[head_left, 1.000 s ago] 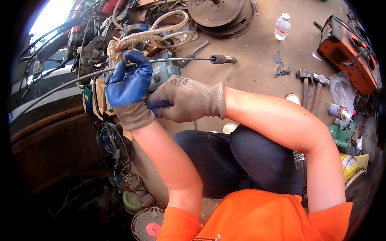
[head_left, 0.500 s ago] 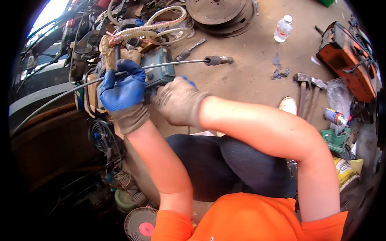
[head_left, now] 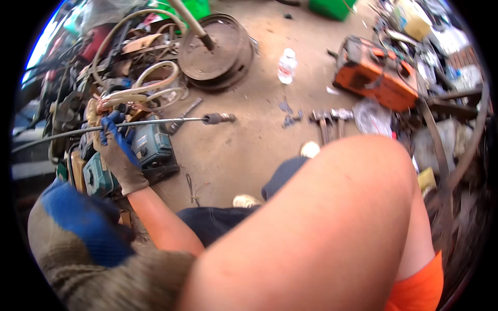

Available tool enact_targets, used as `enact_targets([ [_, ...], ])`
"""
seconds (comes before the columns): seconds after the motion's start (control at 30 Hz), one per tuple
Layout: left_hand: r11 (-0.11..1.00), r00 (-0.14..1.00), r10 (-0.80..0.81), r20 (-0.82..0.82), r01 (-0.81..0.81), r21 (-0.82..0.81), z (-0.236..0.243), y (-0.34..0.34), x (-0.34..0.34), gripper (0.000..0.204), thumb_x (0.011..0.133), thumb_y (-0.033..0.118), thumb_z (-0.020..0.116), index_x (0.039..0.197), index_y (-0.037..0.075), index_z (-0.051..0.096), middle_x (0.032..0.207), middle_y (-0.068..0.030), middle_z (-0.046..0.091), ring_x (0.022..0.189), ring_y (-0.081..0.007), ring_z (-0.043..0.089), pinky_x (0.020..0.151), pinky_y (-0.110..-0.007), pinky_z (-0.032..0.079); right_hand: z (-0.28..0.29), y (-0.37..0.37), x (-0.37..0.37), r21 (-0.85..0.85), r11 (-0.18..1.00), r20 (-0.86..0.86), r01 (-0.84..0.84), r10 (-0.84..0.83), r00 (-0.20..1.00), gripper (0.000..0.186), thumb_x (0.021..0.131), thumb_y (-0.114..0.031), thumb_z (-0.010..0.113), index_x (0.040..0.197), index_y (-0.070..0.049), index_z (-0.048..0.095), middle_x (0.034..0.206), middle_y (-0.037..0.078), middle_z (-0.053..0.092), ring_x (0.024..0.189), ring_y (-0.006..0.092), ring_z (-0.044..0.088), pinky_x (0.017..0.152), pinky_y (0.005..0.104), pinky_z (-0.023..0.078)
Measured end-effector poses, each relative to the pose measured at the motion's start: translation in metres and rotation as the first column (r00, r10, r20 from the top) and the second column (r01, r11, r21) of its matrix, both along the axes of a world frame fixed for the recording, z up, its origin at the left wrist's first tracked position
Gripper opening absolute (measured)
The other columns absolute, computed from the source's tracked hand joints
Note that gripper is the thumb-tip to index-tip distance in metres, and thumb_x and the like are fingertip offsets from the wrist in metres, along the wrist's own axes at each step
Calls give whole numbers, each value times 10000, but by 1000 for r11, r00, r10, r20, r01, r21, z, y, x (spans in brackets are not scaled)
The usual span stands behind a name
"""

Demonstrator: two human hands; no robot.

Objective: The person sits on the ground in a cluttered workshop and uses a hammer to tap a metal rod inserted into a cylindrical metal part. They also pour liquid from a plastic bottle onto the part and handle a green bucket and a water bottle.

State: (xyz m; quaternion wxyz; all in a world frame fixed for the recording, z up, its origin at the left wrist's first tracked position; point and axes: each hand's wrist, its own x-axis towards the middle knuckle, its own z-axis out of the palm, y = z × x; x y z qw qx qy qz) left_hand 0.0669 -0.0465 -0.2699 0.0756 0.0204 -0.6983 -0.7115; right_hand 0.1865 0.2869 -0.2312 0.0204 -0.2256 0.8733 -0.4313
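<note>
Head view: thin grey rod (head_left: pixel 161 122), one, long axis crosswise, running from the left rim of the view rightward and slightly upward, ending in a dark fitting (head_left: pixel 213 118). Left hand (head_left: pixel 120 155), gloved brown and blue: fingers curled closed about the rod, well short of the fitting, which projected to the right. Right hand (head_left: pixel 88 230), gloved alike: blurred, close to the camera at lower left, apart from the rod, which lay beyond it, farther up the view; whether its fingers were bent or held anything could not be told. Nearer of the two: the left, in contact. Right forearm (head_left: pixel 306 223): slanted across the lower view, under the rod's line. Edges: a teal case (head_left: pixel 152 139) just beside the left hand, below the rod; pale hose (head_left: pixel 129 95) near, above it; wheel rim (head_left: pixel 212 62) above the fitting, apart. Room for moving: over the floor (head_left: pixel 249 155), right of the fitting, toward two hammers (head_left: pixel 324 127), well apart, a bottle (head_left: pixel 287 67) standing farther up
</note>
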Motion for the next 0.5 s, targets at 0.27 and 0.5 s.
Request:
enact_targets([
  [0.27,995,1000,9,-29,-12,-94,-3,31,-5,439,1037,266,501,1334,-58,495,1208,-193,646,1074,-262,675,892,-342,592,3,50,32,-61,969,171,241,-228,959,306,870,-321,672,1043,-72,708,966,130,734,880,260,713,748,375,554],
  [0.5,998,988,19,-154,-29,-61,-19,38,-24,343,1027,275,544,1165,-35,597,1012,-163,682,883,-231,689,749,-324,596,-1,50,2,-14,955,188,296,-288,939,350,895,-369,657,1074,-71,695,971,142,730,872,279,710,775,383,559],
])
